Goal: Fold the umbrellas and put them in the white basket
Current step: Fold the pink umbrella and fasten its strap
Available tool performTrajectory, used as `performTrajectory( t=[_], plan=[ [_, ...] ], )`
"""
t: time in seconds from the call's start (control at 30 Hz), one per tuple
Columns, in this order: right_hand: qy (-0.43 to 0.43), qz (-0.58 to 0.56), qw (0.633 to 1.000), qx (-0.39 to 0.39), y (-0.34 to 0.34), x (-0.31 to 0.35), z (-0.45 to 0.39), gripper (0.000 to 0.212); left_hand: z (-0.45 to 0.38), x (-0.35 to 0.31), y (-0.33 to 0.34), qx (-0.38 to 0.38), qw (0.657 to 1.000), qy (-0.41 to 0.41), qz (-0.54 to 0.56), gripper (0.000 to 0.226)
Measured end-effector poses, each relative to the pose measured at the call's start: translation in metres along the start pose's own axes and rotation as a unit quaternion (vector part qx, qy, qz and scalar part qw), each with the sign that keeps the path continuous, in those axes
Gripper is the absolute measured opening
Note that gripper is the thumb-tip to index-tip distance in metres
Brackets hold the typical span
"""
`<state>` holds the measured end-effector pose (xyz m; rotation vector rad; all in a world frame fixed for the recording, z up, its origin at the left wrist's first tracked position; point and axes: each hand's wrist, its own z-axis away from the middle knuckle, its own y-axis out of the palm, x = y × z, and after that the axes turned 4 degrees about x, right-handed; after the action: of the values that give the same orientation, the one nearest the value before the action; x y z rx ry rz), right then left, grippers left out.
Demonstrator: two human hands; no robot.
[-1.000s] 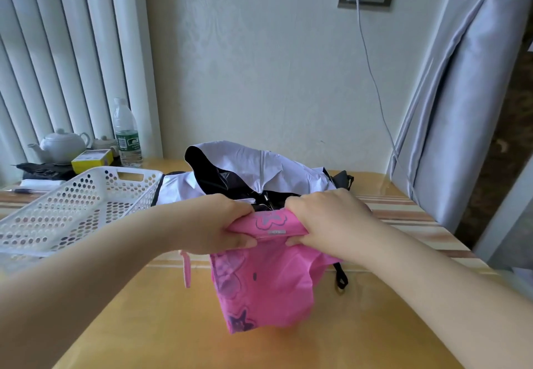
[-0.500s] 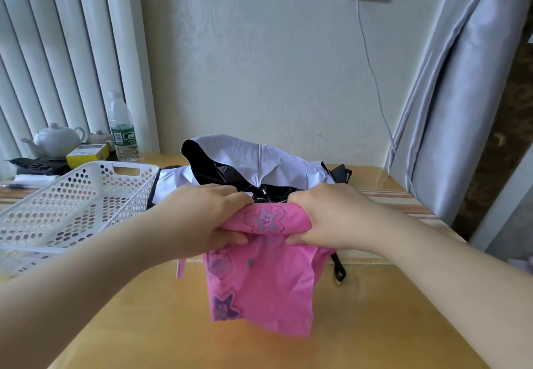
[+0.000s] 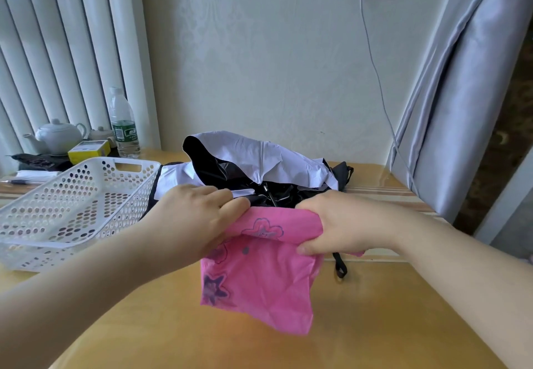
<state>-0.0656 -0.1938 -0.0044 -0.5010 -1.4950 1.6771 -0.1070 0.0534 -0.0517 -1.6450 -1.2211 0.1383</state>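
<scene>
Both hands, left hand (image 3: 199, 218) and right hand (image 3: 343, 224), are gripping the pink umbrella (image 3: 259, 276) above the table (image 3: 403, 325). The white-black umbrella (image 3: 259, 160) is lying just behind; the white basket (image 3: 72, 204) is sitting left, beside the bottle (image 3: 123, 126).

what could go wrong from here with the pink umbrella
1. Both hands, left hand and right hand, grip only the top of the pink umbrella; its loose canopy hangs unrolled below and may bunch unevenly.
2. The white and black umbrella lies directly behind, so its fabric or black strap might snag.
3. The white basket sits at the table edge and could be nudged.
</scene>
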Motion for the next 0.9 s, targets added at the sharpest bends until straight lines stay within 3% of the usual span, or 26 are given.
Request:
performTrajectory(
  t=[0.07,0.13,0.2,0.3,0.37,0.43,0.53,0.67,0.8,0.9],
  plan=[
    [-0.031,0.139,0.987,-0.069,0.005,0.002,-0.001,0.022,-0.006,0.000,-0.005,0.077,0.992,-0.049,0.087,0.031],
    [-0.049,0.223,0.966,-0.118,0.009,0.003,-0.002,0.023,-0.011,0.002,-0.010,0.234,0.935,-0.120,0.237,0.028],
    [-0.060,0.249,0.956,-0.142,0.012,0.003,-0.003,0.022,-0.012,0.003,-0.009,0.299,0.903,-0.138,0.277,0.026],
    [-0.044,0.244,0.959,-0.140,0.012,0.003,-0.002,0.028,-0.013,-0.004,-0.016,0.273,0.944,-0.134,0.130,0.036],
    [-0.030,0.238,0.964,-0.119,0.010,0.005,0.001,0.037,-0.012,-0.009,-0.009,0.160,0.982,-0.095,0.036,0.046],
    [-0.058,0.250,0.956,-0.142,0.012,0.011,0.003,0.052,-0.011,-0.008,-0.006,0.131,0.990,-0.053,-0.018,0.054],
    [-0.102,0.248,0.948,-0.169,0.017,0.024,0.000,0.053,-0.006,-0.005,-0.001,0.089,0.996,-0.027,-0.006,0.058],
    [-0.074,0.165,0.981,-0.065,0.016,0.027,-0.004,0.035,-0.008,-0.009,-0.004,0.060,0.998,-0.004,-0.017,0.044],
    [-0.046,-0.019,0.997,0.055,0.005,0.019,-0.004,0.024,-0.009,-0.012,-0.007,0.026,0.999,0.010,-0.042,0.033],
    [-0.044,-0.022,0.998,0.044,0.010,0.019,-0.003,0.024,-0.005,-0.013,-0.002,0.066,0.998,-0.010,0.009,0.040]
  ],
)
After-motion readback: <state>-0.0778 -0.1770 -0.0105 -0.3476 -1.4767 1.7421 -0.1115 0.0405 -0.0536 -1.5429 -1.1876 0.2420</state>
